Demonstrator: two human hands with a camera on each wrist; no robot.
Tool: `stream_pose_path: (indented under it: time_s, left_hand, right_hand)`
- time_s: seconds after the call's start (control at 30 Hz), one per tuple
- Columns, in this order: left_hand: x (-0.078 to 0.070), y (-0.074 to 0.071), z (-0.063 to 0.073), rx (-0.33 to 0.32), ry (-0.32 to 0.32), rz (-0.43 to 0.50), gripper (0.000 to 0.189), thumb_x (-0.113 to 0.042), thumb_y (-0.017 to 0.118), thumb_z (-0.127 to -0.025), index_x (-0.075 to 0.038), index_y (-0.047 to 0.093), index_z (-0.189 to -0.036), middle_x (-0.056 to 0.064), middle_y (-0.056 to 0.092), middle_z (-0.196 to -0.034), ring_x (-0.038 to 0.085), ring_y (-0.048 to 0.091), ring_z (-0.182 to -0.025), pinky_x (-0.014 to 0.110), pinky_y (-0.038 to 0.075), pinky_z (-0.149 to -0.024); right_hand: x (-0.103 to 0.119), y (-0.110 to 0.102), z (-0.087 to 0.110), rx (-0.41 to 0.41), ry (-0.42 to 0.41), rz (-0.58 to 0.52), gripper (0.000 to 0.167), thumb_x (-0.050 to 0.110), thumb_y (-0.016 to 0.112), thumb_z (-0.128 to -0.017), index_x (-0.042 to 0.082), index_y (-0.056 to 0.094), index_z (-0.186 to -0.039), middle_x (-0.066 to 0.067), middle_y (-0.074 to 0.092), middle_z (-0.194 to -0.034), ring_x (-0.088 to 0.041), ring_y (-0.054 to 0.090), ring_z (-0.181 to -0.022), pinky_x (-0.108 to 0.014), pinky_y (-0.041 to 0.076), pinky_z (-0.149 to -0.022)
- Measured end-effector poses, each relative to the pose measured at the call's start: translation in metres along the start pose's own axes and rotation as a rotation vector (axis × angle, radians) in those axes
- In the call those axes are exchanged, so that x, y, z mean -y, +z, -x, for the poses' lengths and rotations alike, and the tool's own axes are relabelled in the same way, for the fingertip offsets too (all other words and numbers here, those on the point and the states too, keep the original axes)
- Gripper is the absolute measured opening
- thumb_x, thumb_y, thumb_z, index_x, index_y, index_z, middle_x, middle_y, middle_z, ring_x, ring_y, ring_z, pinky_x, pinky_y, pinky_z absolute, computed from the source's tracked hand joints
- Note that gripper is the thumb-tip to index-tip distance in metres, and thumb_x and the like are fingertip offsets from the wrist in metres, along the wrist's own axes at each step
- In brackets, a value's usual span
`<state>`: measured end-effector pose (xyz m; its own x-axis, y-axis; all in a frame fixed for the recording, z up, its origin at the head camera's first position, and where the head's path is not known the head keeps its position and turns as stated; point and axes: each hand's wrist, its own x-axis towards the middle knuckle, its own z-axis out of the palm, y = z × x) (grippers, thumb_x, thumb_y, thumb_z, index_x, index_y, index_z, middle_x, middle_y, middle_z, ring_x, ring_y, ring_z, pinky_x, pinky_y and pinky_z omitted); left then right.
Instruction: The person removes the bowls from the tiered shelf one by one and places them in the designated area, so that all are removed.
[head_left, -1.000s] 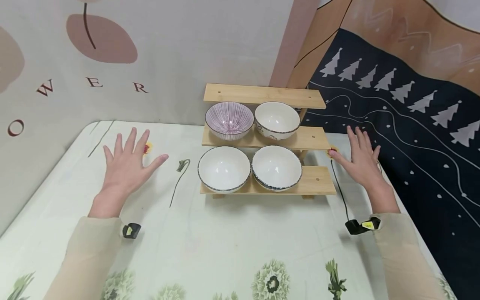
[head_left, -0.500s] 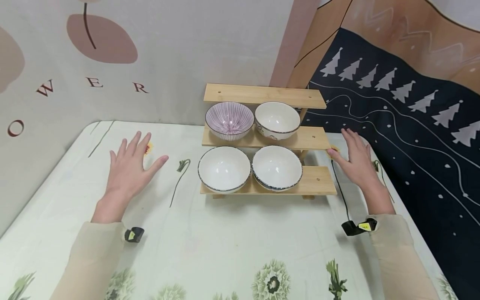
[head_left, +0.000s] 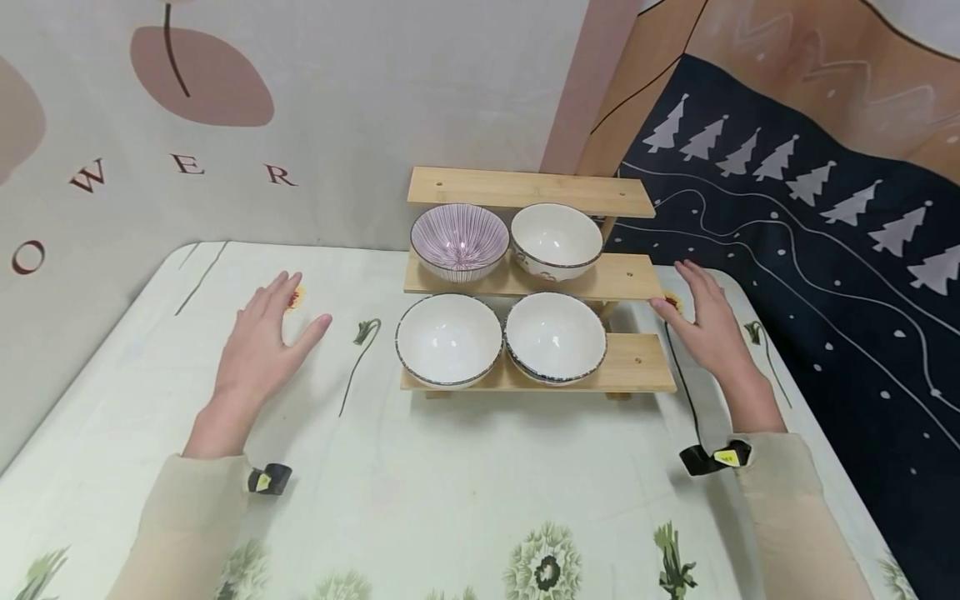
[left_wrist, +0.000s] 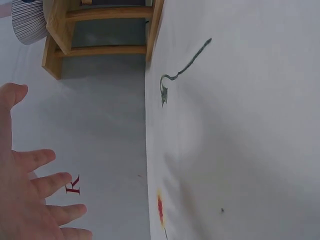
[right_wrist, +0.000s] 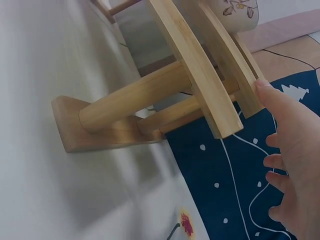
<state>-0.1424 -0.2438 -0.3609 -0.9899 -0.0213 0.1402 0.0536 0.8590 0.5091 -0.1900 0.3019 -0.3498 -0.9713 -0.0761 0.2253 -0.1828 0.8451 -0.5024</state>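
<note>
A three-tier wooden shelf [head_left: 525, 190] stands at the middle of the table. On its middle tier sit a purple-striped bowl [head_left: 459, 242] and, to the right, a white bowl [head_left: 556, 240] with a floral outside. Two white bowls with dark patterned rims, a left one [head_left: 448, 340] and a right one [head_left: 555, 337], share the bottom tier. Left of the shelf, my left hand [head_left: 258, 350] is held over the cloth, fingers extended, holding nothing. My right hand [head_left: 708, 333] is beside the shelf's right end, also with nothing in it; its thumb overlaps the shelf in the right wrist view.
A pale cloth [head_left: 472, 475] with printed flowers covers the table. Behind rises a light wall hanging [head_left: 360, 100] with letters. A dark cloth [head_left: 840, 275] with printed trees hangs along the right. Small black cameras sit at the left wrist [head_left: 270, 479] and right wrist [head_left: 715, 457].
Both hands have drawn slightly inward and down in the head view, their fingers closer together. The shelf and bowls stay in place.
</note>
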Motion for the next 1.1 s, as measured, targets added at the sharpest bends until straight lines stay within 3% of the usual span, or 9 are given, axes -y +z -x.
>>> stream_pose_path:
  time_s: [0.13,0.3,0.53,0.77,1.1]
  left_hand:
    - [-0.001,0.000,0.002,-0.008,-0.015,0.034,0.078,-0.056,0.046,-0.100,-0.014,0.021,-0.160,0.016,0.019,-0.166,0.046,0.017,-0.151,0.068,0.017,-0.121]
    - [-0.006,-0.001,0.005,-0.032,-0.031,0.114,0.073,-0.051,0.048,-0.101,-0.015,0.024,-0.159,0.017,0.026,-0.164,0.045,0.030,-0.146,0.069,0.027,-0.115]
    - [-0.015,-0.004,0.011,-0.047,-0.026,0.229,0.069,-0.044,0.053,-0.101,-0.015,0.028,-0.158,0.021,0.035,-0.159,0.046,0.035,-0.143,0.069,0.031,-0.113]
    - [-0.024,-0.006,0.016,-0.040,-0.001,0.372,0.063,-0.038,0.057,-0.101,-0.018,0.034,-0.156,0.014,0.034,-0.161,0.043,0.033,-0.146,0.057,0.031,-0.120]
    - [-0.032,-0.005,0.018,-0.006,-0.005,0.474,0.059,-0.034,0.058,-0.101,-0.017,0.039,-0.154,0.010,0.041,-0.158,0.036,0.038,-0.145,0.053,0.034,-0.120]
  right_hand:
    - [0.002,0.002,0.001,-0.015,-0.006,-0.018,0.077,0.051,0.052,-0.100,0.006,0.027,-0.157,-0.022,0.022,-0.164,-0.047,0.021,-0.149,-0.071,0.019,-0.119]
    - [0.003,0.004,0.001,-0.027,-0.018,-0.041,0.075,0.050,0.052,-0.100,0.007,0.028,-0.157,-0.022,0.026,-0.162,-0.046,0.025,-0.148,-0.069,0.021,-0.120]
    - [0.005,0.006,0.000,-0.039,-0.025,-0.075,0.073,0.047,0.054,-0.100,0.006,0.031,-0.156,-0.024,0.030,-0.160,-0.045,0.026,-0.148,-0.067,0.021,-0.121]
    - [0.008,0.010,0.000,-0.040,-0.015,-0.110,0.069,0.045,0.053,-0.102,0.006,0.032,-0.155,-0.025,0.033,-0.158,-0.045,0.029,-0.147,-0.065,0.023,-0.121]
    - [0.012,0.015,0.000,-0.037,-0.005,-0.180,0.063,0.039,0.051,-0.104,0.004,0.035,-0.154,-0.024,0.038,-0.156,-0.044,0.033,-0.146,-0.064,0.027,-0.120]
